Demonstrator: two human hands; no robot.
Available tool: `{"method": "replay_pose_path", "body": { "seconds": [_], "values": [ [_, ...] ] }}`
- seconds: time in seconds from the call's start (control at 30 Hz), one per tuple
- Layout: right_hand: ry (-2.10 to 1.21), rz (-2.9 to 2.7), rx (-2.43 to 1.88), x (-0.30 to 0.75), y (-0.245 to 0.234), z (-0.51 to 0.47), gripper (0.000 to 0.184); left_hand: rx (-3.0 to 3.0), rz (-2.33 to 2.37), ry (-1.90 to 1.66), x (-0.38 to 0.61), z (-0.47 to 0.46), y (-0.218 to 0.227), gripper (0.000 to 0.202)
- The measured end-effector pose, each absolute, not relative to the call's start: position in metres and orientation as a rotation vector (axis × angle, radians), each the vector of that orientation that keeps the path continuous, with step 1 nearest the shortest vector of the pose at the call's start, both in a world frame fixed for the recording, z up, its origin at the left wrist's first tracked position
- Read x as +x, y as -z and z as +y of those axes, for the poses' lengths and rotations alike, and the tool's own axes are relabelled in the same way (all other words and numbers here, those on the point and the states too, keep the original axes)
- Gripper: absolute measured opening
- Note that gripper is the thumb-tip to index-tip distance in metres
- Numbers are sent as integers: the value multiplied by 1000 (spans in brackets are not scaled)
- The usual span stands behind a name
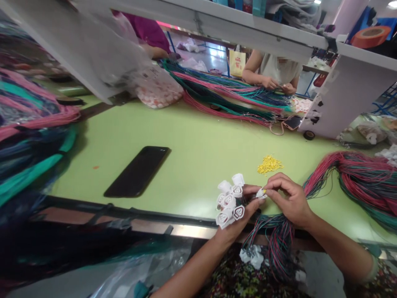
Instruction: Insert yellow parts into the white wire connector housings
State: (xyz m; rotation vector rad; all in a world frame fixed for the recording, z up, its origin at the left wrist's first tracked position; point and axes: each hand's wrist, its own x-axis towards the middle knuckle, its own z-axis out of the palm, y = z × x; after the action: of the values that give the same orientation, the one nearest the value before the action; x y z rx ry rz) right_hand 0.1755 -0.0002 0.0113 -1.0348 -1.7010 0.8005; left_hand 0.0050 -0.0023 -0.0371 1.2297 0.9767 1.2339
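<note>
**A:** Far out past the left hand, a black smartphone [137, 171] lies flat on the green workbench [198, 136].

**B:** And that left hand [238, 221] is clenched around a bunch of white plastic connectors [230, 200], with the wires seeming to run from them down through the palm!

**A:** Just beside it, the right hand [288, 203] pinches a small white connector [261, 193] in its fingertips, a fleck of yellow at the end.

**B:** How far along are we?

**A:** The bunch looks done, with a wire bundle [273, 244] hanging below the hands and more white connectors [252, 256] beneath it. Beyond the right hand sits a pile of yellow bits [269, 164], and to its right a big heap of pink and green wires [356, 186] is left, their ends too tangled to judge.

**B:** Any writing?

**A:** Nothing readable, only raised triangular marks on the connector faces.
</note>
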Motion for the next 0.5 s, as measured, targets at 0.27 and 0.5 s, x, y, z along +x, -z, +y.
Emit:
{"method": "replay_pose_path", "body": {
  "seconds": [0.27, 0.5],
  "values": [
    [-732, -1867, -1061, 181, -19, 0, 10, 1281, 997, -1289, 6, 0, 45, 17],
    [-678, -1914, -1048, 180, -19, -2, 11, 1324, 996, -1368, 8, 2, 50, 20]
  ]
}}
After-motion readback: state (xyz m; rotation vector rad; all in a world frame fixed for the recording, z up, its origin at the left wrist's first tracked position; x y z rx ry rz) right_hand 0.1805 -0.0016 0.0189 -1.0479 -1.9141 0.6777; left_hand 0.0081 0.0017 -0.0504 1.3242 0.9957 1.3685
